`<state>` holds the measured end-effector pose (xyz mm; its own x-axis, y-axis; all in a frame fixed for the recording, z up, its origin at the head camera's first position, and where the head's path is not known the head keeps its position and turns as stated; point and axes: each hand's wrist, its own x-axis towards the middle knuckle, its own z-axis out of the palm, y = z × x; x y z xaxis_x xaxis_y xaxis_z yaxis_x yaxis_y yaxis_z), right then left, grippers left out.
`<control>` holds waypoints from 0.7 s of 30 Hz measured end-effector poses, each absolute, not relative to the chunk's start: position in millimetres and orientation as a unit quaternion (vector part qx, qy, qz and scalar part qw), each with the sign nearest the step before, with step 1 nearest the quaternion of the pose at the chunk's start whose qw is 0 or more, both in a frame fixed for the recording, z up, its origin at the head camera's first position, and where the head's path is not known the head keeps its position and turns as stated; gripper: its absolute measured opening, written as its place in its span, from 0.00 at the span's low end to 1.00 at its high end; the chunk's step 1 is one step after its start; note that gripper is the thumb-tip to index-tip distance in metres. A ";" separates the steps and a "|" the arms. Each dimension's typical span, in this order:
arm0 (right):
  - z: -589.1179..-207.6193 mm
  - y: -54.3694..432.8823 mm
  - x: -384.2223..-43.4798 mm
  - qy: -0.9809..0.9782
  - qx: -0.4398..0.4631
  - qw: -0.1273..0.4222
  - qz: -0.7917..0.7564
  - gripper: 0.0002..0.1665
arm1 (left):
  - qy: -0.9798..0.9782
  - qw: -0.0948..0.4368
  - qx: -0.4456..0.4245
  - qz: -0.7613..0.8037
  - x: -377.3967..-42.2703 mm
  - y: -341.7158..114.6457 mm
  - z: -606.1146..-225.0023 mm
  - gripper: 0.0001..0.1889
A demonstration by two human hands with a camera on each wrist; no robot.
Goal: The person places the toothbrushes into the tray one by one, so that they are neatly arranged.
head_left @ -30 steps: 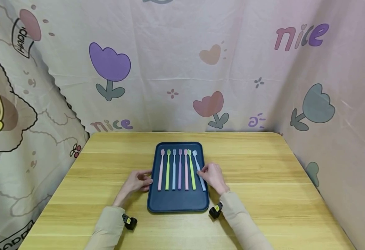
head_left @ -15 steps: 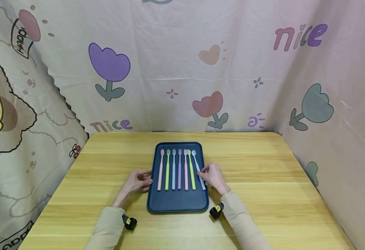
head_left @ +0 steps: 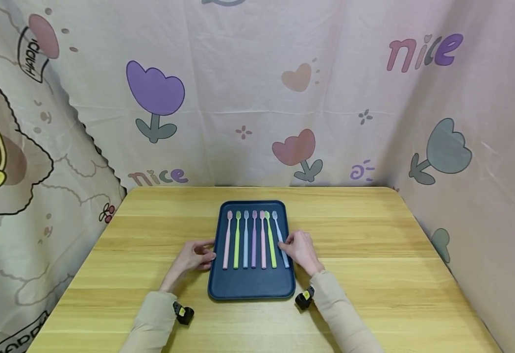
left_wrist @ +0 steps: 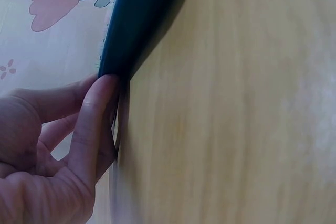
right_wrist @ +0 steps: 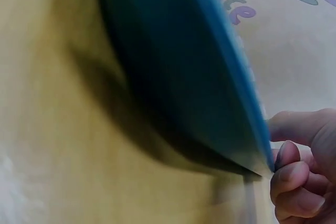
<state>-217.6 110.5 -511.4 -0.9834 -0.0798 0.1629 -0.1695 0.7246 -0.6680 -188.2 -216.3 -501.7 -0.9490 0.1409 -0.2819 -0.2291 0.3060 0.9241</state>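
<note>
A dark blue tray (head_left: 251, 287) on the table carries a row of several toothbrushes in pink, green, blue and purple. My left hand (head_left: 194, 255) holds the tray's left rim; the left wrist view shows the thumb (left_wrist: 90, 124) against the tray's side (left_wrist: 139, 19), the other fingers behind it. Across the tray, my right hand (head_left: 300, 249) reaches over the right rim and pinches the handle of the rightmost toothbrush, a light blue one (head_left: 277, 228), which slants slightly. In the right wrist view the tray's side (right_wrist: 178, 51) hides this brush, with curled fingers (right_wrist: 294, 174) beside the rim.
Left of the light blue brush lies a green toothbrush (head_left: 270, 245), its head close to that of a pink one (head_left: 263, 245). The wooden table (head_left: 363, 235) extends on both sides of the tray. Printed curtains (head_left: 239, 88) hang behind it.
The light blue toothbrush has turned a little in the right hand's fingers, its head now straighter and its handle end slightly farther in from the rim. The left hand and the tray stay put.
</note>
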 end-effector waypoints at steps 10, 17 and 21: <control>-514.8 110.9 -217.8 -0.923 0.077 0.068 0.371 0.19 | 0.792 0.159 -0.033 0.589 -188.5 -215.9 -501.3 0.28; -514.5 111.3 -217.6 -0.922 0.075 0.063 0.374 0.18 | 0.789 0.160 -0.025 0.593 -187.8 -215.9 -500.9 0.29; -515.2 111.3 -218.0 -0.923 0.076 0.067 0.371 0.18 | 0.789 0.160 -0.025 0.593 -187.4 -216.2 -501.1 0.29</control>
<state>-218.0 111.3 -515.2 -0.9794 -0.0904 0.1805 -0.1902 0.7127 -0.6752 -187.4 -216.2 -501.1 -0.9476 0.1505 -0.2817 -0.2289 0.2952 0.9276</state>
